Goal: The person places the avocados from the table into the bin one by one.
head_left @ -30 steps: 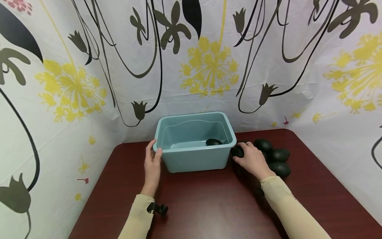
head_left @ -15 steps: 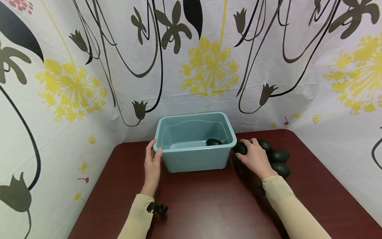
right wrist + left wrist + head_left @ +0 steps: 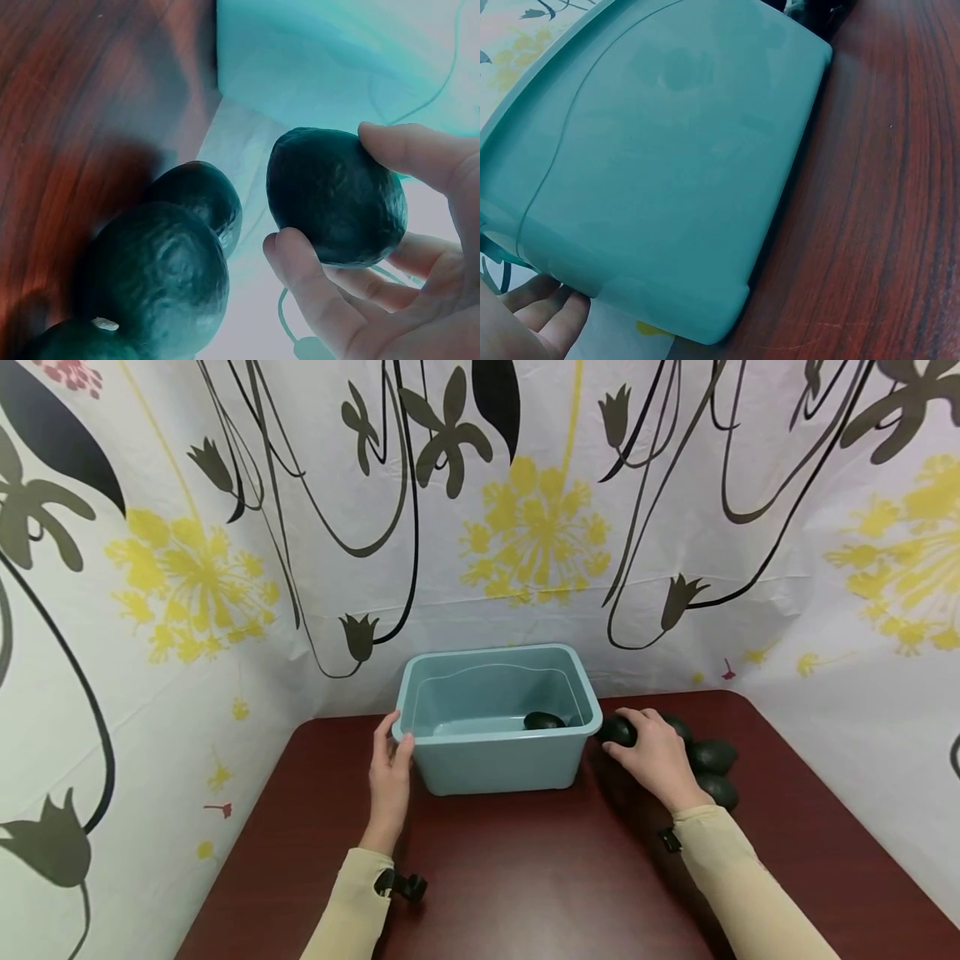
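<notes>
A pale blue plastic bin [image 3: 498,764] stands toward the back of the table, with a dark green avocado [image 3: 543,721] lying inside at its right end. My left hand [image 3: 390,785] holds the bin's front left corner at the rim. In the left wrist view, fingers [image 3: 566,319] press on the bin's end wall. Just right of the bin, my right hand [image 3: 656,756] grips another avocado [image 3: 337,195] between thumb and fingers. Beside that hand sit several more avocados [image 3: 712,757], partly hidden behind it.
Everything stands on a dark red wooden table [image 3: 487,877]. A white cloth [image 3: 525,618] with floral print hangs close behind the bin and along both sides. Small black devices [image 3: 401,885] are strapped at the wrists.
My right hand has drawn slightly right from the bin's edge, the avocado still in its grip. The left hand keeps its place on the bin. The head view has shifted a little.
</notes>
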### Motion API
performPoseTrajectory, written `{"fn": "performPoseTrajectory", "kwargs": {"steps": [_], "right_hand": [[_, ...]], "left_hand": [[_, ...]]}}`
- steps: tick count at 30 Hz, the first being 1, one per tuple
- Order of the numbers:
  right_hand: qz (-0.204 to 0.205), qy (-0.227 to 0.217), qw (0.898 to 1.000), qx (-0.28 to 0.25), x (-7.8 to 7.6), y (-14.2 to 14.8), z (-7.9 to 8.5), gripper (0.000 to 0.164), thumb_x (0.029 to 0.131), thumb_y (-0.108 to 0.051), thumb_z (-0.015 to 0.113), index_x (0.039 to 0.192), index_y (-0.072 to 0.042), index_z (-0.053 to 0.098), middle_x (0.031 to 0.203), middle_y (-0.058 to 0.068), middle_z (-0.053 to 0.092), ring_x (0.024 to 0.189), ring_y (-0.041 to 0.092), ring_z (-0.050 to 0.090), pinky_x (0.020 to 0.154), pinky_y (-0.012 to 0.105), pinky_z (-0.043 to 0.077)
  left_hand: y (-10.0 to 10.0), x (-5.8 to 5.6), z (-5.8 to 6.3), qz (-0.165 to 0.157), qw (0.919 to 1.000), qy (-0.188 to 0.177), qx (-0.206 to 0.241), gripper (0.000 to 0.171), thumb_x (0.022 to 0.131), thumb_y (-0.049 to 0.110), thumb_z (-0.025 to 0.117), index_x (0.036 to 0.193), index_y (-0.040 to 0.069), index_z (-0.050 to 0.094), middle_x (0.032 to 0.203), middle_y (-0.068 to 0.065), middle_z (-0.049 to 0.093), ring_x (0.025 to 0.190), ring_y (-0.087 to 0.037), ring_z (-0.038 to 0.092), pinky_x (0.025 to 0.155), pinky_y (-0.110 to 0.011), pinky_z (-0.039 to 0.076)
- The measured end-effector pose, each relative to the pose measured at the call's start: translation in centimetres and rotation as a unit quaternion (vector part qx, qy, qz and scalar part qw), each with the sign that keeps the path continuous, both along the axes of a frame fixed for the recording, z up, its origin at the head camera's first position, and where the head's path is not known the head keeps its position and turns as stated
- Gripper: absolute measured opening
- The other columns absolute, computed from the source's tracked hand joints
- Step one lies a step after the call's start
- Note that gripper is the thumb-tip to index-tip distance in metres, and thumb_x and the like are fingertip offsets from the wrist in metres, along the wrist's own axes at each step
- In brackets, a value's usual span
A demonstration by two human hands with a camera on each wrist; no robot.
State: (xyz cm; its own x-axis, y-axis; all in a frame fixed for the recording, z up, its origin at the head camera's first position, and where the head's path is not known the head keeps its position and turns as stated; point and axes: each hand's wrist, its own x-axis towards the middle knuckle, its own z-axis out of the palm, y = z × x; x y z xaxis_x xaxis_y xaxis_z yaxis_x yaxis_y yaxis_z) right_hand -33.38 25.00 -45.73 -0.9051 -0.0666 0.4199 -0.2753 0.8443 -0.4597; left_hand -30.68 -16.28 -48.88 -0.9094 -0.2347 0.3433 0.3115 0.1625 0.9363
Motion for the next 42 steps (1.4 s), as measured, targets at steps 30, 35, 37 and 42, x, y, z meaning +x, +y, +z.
{"fn": "performPoseTrajectory", "kwargs": {"steps": [30, 35, 37, 42], "right_hand": [[-0.001, 0.005, 1.000, -0.028, 1.9, -0.5, 3.9, 0.060, 0.086, -0.034, 0.079, 0.138, -0.011, 0.060, 0.129, 0.020, 0.055, 0.110, 0.043, 0.055, 0.085, 0.062, 0.045], [0.000, 0.020, 1.000, -0.024, 2.5, -0.5, 4.7, 0.059, 0.086, -0.032, 0.080, 0.137, -0.011, 0.060, 0.128, 0.021, 0.055, 0.109, 0.044, 0.055, 0.083, 0.064, 0.044], [-0.003, 0.028, 0.999, -0.023, 2.7, -0.5, 4.8, 0.058, 0.085, -0.031, 0.080, 0.136, -0.011, 0.061, 0.127, 0.021, 0.056, 0.108, 0.044, 0.055, 0.082, 0.064, 0.045], [-0.007, 0.041, 0.999, -0.027, 2.9, -0.3, 4.9, 0.057, 0.085, -0.029, 0.080, 0.136, -0.010, 0.061, 0.124, 0.019, 0.056, 0.104, 0.042, 0.056, 0.080, 0.062, 0.046]], "left_hand": [[-0.3, 0.1, -0.4, 0.002, 0.9999, 0.005, -0.009, 0.051, 0.099, 0.055, 0.056, 0.147, 0.047, 0.041, 0.149, 0.004, 0.045, 0.128, -0.019, 0.050, 0.101, -0.054, 0.044], [-0.3, 0.0, -0.3, 0.004, 0.9999, 0.005, -0.010, 0.050, 0.099, 0.054, 0.056, 0.146, 0.049, 0.041, 0.148, 0.003, 0.046, 0.128, -0.019, 0.050, 0.101, -0.055, 0.044], [-0.3, 0.0, -0.4, 0.005, 0.9999, 0.005, -0.010, 0.049, 0.099, 0.055, 0.056, 0.146, 0.049, 0.041, 0.148, 0.005, 0.047, 0.129, -0.018, 0.050, 0.101, -0.054, 0.044], [-0.3, -0.1, -0.4, 0.009, 0.9999, 0.006, -0.012, 0.049, 0.099, 0.055, 0.056, 0.146, 0.050, 0.041, 0.148, 0.007, 0.046, 0.130, -0.017, 0.049, 0.102, -0.054, 0.043]]}}
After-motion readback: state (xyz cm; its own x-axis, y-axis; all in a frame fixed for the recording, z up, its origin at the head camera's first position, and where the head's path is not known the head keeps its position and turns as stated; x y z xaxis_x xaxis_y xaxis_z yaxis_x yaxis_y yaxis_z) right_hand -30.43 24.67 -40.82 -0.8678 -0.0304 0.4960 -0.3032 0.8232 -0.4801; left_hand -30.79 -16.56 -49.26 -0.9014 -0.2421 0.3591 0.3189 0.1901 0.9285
